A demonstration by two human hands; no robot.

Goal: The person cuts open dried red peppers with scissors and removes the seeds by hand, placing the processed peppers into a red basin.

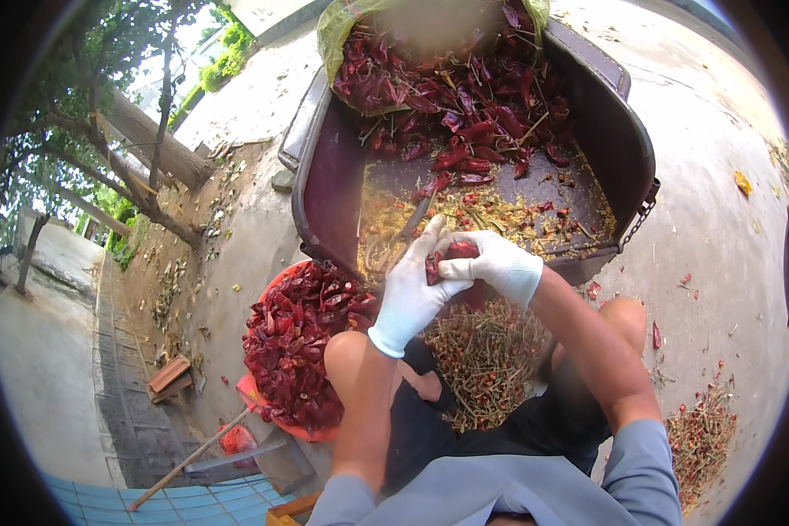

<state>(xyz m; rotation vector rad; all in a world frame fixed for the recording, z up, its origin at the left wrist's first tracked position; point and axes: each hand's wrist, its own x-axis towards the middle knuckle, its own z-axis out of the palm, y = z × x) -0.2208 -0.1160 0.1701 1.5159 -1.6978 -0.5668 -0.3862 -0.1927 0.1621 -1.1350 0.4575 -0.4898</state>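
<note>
In front of the cart bed, both my hands wear white gloves and meet at the fingertips. My left hand (411, 289) pinches a dried red chili pepper (433, 268), and my right hand (500, 263) grips it from the other side. A second red pepper piece (463, 250) shows under the right fingers. Just beyond lie loose yellow seeds (513, 227), stem bits and a dark tool (415, 218), its handle partly hidden by my left hand. More dried chilies (480, 131) spill into the dark cart bed (631, 141) from a yellow-green mesh sack (332, 39).
Left of my knee stands a red basin (319, 434) heaped with chilies. Cut stems (490, 358) are piled between my legs, with another stem pile (703, 434) at lower right. A wooden stick (191, 460), a red plastic bag (238, 442) and bricks (169, 378) lie at left.
</note>
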